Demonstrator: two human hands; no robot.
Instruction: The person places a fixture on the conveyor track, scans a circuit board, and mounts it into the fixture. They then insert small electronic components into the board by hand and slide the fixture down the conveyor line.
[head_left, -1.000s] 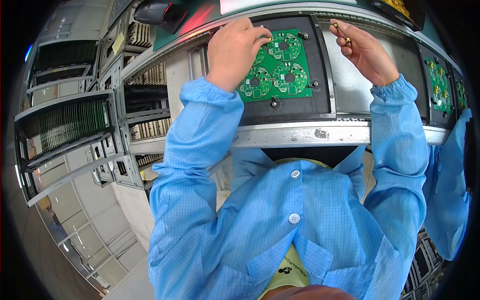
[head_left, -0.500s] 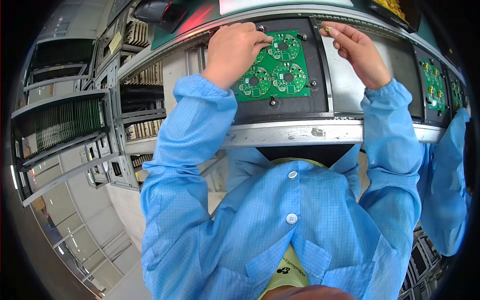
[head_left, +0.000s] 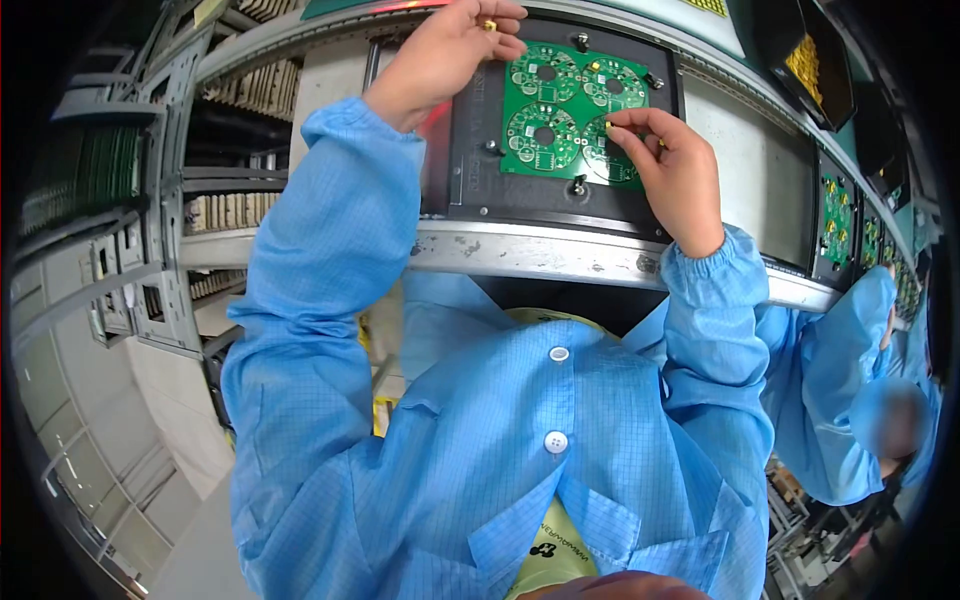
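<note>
A green circuit board (head_left: 512, 95) with several round sections lies in a black carrier (head_left: 475, 160), held by black clamp posts. My right hand (head_left: 678, 175) is over the board's lower right section, thumb and forefinger pinched on a small yellow component (head_left: 609, 127) close to the board surface. Beyond the board's upper left corner, my left hand (head_left: 445, 58) has another small yellow component (head_left: 489, 26) between its curled fingers. A yellow part (head_left: 596, 66) sits on the upper right section of the board.
A metal rail (head_left: 540, 250) runs along the front of the line. Further right are more populated boards (head_left: 836, 215) and a person in a blue sleeve (head_left: 850, 320). A black bin of yellow parts (head_left: 805, 68) stands upper right; racks (head_left: 235, 212) stand left.
My left hand has drawn away from the board toward the upper left. My right hand has come in from the right onto the lower right section. A yellow part now shows on the upper right section.
</note>
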